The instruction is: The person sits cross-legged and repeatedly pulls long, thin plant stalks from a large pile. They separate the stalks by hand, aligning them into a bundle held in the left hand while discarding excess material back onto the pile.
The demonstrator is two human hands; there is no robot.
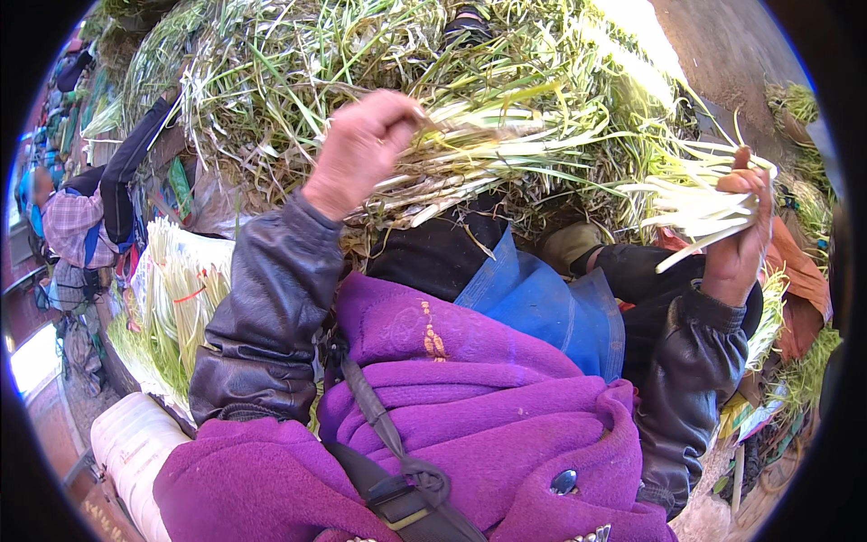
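Observation:
My right hand (745, 217), raised at the right, grips a bunch of long white-stemmed green vegetables (701, 203), which look like garlic greens or scallions; the pale stem ends point left and down. At the upper centre, my left hand (366, 149) has its fingers curled and thumb pinched in above the heap. A blurred brownish withered strand (447, 127) runs right from its fingertips. Under and beside it lies a loose pile of untrimmed stalks (474, 159) with yellowed leaves, on a large heap of green and dry leaves (284, 88).
Upright bundled stalks (186, 278) with a red tie stand at the left, near a white cylindrical container (135, 454). A blue cloth (548, 305) covers part of my lap. Another person (81, 223) sits far left. Orange fabric (799, 271) and more greens lie right.

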